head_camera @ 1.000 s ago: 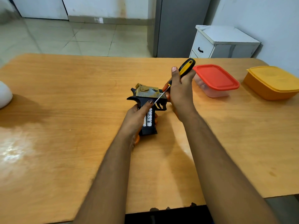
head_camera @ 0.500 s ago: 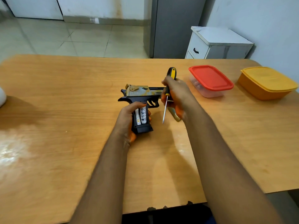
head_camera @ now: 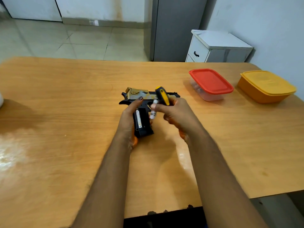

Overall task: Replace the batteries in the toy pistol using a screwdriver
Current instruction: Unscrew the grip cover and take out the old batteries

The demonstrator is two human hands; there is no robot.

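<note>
The black and gold toy pistol (head_camera: 144, 97) lies on its side on the wooden table (head_camera: 65, 96), its grip compartment uncovered. My left hand (head_camera: 130, 119) clasps the grip, index finger resting on the frame. One white battery (head_camera: 138, 118) sits in the compartment. My right hand (head_camera: 176, 112) keeps the yellow and black screwdriver (head_camera: 162, 95) in its palm, handle pointing up, and pinches a second white battery (head_camera: 153, 111) just right of the grip. The screwdriver's shaft is hidden.
A clear box with a red lid (head_camera: 211, 83) and an orange lidded box (head_camera: 266, 86) stand at the right of the table. A white object (head_camera: 1, 99) shows at the left edge. A white cabinet (head_camera: 217, 46) stands beyond the table.
My right hand swung the screwdriver from the pistol, turned it handle up and took one battery out of the grip. One battery stays inside. My left hand kept its hold.
</note>
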